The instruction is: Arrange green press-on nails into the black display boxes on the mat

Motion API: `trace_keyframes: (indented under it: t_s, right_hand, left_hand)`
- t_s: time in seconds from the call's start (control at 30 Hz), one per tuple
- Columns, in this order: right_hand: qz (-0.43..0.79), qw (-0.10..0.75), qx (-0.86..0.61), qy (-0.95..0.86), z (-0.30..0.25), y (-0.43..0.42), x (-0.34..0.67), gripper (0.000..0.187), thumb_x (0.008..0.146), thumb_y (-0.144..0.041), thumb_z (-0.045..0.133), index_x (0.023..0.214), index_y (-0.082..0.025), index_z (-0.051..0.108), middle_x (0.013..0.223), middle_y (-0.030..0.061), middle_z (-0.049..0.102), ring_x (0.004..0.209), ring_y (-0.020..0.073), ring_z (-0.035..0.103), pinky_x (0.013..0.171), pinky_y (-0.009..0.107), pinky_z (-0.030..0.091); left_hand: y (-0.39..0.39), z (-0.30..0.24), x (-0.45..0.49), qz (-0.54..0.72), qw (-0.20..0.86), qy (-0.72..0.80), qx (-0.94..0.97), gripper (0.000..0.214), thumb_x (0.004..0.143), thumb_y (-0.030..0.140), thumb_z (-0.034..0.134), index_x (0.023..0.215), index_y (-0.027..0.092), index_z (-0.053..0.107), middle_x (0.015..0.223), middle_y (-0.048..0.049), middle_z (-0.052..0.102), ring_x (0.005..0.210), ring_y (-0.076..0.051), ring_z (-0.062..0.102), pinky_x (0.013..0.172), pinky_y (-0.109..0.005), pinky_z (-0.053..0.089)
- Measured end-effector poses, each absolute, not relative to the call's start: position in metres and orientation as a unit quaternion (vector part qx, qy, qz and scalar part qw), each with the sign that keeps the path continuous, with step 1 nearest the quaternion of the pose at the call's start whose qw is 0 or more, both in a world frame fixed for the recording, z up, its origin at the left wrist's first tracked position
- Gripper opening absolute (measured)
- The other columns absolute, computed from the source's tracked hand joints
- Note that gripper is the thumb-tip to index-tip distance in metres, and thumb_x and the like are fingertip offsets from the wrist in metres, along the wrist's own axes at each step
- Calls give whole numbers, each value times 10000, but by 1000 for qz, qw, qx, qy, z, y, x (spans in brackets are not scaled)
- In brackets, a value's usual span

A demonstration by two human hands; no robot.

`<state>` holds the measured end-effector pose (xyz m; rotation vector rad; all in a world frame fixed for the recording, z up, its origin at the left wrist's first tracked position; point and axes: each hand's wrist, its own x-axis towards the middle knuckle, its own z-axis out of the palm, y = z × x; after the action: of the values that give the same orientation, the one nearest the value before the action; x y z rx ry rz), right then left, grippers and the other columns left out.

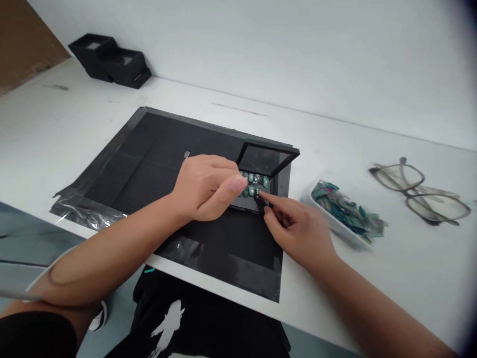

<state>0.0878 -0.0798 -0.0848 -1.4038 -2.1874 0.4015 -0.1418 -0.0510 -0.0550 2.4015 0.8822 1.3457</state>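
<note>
A black case (244, 203) with its windowed lid (265, 158) raised lies on the black mat. Inside it, shiny green press-on nails (257, 178) sit in rows. My left hand (208, 186) is curled over the left side of the case, thumb pointing right; its other fingertips are hidden, so its hold cannot be made out. At the front right of the case, my right hand (298, 223) has its index finger and thumb drawn close together. The index fingertip touches a nail in the lower row.
A white tray (335, 223) piled with green and clear plastic pieces (348, 209) stands right of the mat (164, 134). Eyeglasses (413, 191) lie farther right. Two black boxes (112, 59) stand against the wall at the back left. A small pale piece (187, 154) lies on the mat.
</note>
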Motion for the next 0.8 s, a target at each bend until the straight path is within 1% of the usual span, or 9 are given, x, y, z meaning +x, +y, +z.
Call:
trace_keyframes:
  t_s: [0.13, 0.33, 0.43, 0.8]
  right_hand:
    - [141, 242, -515, -810, -84, -81, 89, 336, 907, -260, 578, 1191, -209, 752, 612, -30, 590, 515, 113, 514, 499, 253, 394]
    - [128, 224, -516, -817, -85, -81, 89, 359, 916, -292, 574, 1231, -215, 728, 615, -35, 592, 505, 114, 514, 492, 256, 378]
    - [127, 202, -528, -815, -84, -80, 88, 382, 919, -307, 563, 1265, -233, 707, 607, -37, 595, 505, 122, 520, 489, 261, 358]
    - [118, 145, -555, -810, -79, -79, 82, 430, 957, -455, 521, 1322, -283, 673, 656, -5, 645, 515, 145, 546, 497, 271, 313]
  left_hand:
    - [-51, -57, -142, 451, 126, 302, 830, 651, 1052, 471, 154, 533, 171, 408, 567, -49, 577, 538, -120, 505, 548, -296, 349]
    - [-51, -56, -141, 429, 111, 335, 832, 645, 1049, 450, 231, 569, 165, 555, 563, -52, 601, 551, -129, 552, 560, -287, 393]
    - [-51, -55, -139, 415, 115, 350, 832, 655, 1050, 454, 237, 582, 164, 591, 570, -54, 619, 559, -126, 572, 571, -271, 414]
    - [-52, -57, -135, 400, 119, 352, 838, 640, 1054, 460, 256, 611, 167, 612, 583, -53, 647, 581, -126, 617, 582, -251, 439]
